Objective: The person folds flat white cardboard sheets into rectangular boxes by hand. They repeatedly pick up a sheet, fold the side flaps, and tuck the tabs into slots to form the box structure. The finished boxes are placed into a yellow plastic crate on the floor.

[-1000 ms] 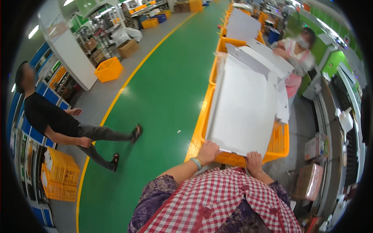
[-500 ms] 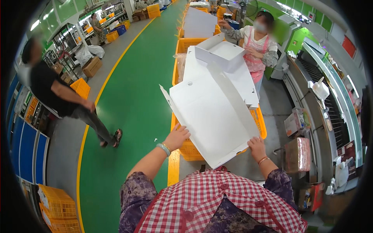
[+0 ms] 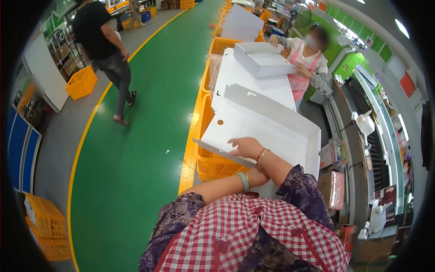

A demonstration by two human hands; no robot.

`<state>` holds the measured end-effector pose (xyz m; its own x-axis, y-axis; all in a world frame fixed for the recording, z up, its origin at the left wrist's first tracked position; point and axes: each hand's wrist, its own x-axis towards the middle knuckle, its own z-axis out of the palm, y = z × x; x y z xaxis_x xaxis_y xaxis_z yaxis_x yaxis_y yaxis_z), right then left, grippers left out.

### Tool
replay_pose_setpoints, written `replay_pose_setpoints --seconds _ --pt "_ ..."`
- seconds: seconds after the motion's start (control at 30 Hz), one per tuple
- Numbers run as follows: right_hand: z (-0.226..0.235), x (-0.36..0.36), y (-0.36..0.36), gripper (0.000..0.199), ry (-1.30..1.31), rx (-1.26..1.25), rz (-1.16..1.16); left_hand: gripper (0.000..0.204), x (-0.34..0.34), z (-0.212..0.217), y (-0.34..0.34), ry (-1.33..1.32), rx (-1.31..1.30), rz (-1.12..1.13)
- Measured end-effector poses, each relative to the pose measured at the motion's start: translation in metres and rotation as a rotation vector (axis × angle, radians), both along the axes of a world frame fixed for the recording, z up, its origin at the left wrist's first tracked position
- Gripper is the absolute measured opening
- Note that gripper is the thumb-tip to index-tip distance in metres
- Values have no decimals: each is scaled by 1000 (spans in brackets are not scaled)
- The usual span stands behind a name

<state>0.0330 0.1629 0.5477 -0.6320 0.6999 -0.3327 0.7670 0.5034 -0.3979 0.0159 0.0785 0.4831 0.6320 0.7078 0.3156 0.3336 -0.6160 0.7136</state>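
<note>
A white cardboard box [image 3: 263, 121], partly folded with its far and right walls standing, lies tilted before me over yellow crates. My right hand [image 3: 247, 148] reaches leftward across my left wrist, its bent fingers on the box's near edge. Beneath the right forearm, my left hand [image 3: 259, 176] is against the near side of the box; its fingers are hidden. Flat white cardboard sheets [image 3: 229, 75] extend behind the box. Across them a co-worker holds another white folded box [image 3: 265, 68] with both hands.
Yellow crates [image 3: 213, 165] support the cardboard. To the left runs a green floor lane [image 3: 136, 181], where a person in black [image 3: 102, 50] walks. Stacked yellow crates [image 3: 47, 217] stand at lower left. A machine line [image 3: 358, 109] and wrapped boxes [image 3: 333, 190] border the right.
The near box has turned and shifted right, and its far wall now stands. My right hand has crossed over my left arm. The co-worker's box sits closer to them; the walking person moved farther off.
</note>
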Motion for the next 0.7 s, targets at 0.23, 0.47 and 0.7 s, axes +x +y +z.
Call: replay_pose_setpoints --seconds 0.23,0.47,0.7 --pt "-12 2 -11 31 -161 177 265 33 -7 18 -14 114 2 -101" --pt "169 83 -42 31 405 -18 -173 36 -171 126 -34 -262 968 453" --pt "212 153 -69 24 1227 -424 -107 45 -256 152 31 -1110 182 745"
